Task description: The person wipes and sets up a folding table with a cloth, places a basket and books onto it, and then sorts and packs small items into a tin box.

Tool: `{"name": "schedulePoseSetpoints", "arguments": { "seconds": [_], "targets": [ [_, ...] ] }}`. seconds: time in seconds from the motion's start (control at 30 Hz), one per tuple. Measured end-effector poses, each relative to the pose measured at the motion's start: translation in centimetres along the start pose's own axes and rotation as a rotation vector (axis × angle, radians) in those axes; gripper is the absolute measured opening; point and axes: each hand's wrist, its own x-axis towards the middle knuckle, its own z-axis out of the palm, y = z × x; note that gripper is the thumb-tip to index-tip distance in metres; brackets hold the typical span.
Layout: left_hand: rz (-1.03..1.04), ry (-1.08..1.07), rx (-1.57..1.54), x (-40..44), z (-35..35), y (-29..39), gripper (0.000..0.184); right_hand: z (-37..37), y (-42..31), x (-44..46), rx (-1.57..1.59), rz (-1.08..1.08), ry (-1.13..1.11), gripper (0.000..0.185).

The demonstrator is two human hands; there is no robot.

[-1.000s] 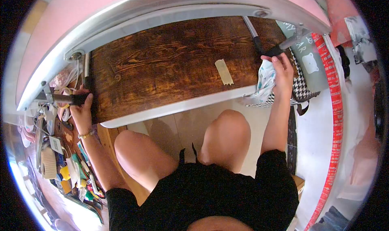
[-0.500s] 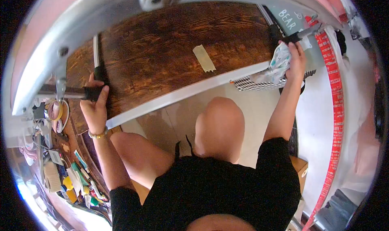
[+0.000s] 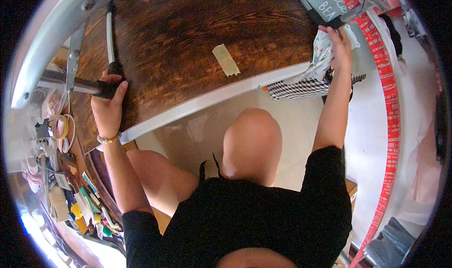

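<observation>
At the left, my left hand (image 3: 107, 112) is closed around a black corner fitting (image 3: 108, 88), where a grey metal tube (image 3: 70, 82) meets a thin rail. My right hand (image 3: 343, 54) is closed at the far right corner on another black fitting (image 3: 325, 21), partly hidden by the fingers. A white patterned cloth (image 3: 322, 49) hangs beside that palm. Between the hands stretches a dark wood-grain board (image 3: 174, 56) with a white front edge (image 3: 202, 98). A strip of beige tape (image 3: 226, 60) is stuck on it.
Stationery and tools (image 3: 92, 211) crowd the lower left, with tape rolls (image 3: 61, 127) above them. A houndstooth item (image 3: 296, 89) lies under the board's right end. A long red printed strip (image 3: 391, 108) runs down the right over a white surface.
The board and its metal frame have shifted up and slightly left in view, and the top bar has mostly left the picture. Both hands keep their grip at the corners.
</observation>
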Motion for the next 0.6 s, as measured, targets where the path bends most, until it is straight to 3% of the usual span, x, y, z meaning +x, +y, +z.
{"name": "schedulePoseSetpoints", "arguments": {
  "seconds": [0.13,0.23,0.33,0.43,0.47,0.6],
  "targets": [
    [-0.001,-0.012,0.043,-0.2,-0.2,0.8,0.027,-0.8,0.3,-0.3,0.007,-0.025,-0.049,0.053],
    [0.031,0.033,-0.189,-0.7,0.0,-0.6,0.037,-0.5,0.6,-1.0,0.041,-0.05,-0.034,0.07],
    [0.032,0.017,0.098,-0.8,-0.4,0.0,0.037,-0.3,0.6,-0.9,-0.007,-0.096,-0.093,0.081],
    [0.052,0.015,0.203,-1.1,-0.5,-0.2,0.036,1.5,0.4,-1.4,-0.073,-0.094,0.021,0.084],
    [0.06,0.02,0.222,-1.2,-0.5,-0.1,0.036,2.0,-0.1,-1.8,-0.055,-0.072,0.009,0.069],
    [0.031,0.006,0.204,-1.3,-1.2,0.5,0.042,0.2,1.0,-1.9,0.025,-0.06,-0.027,0.077]
  ]
}}
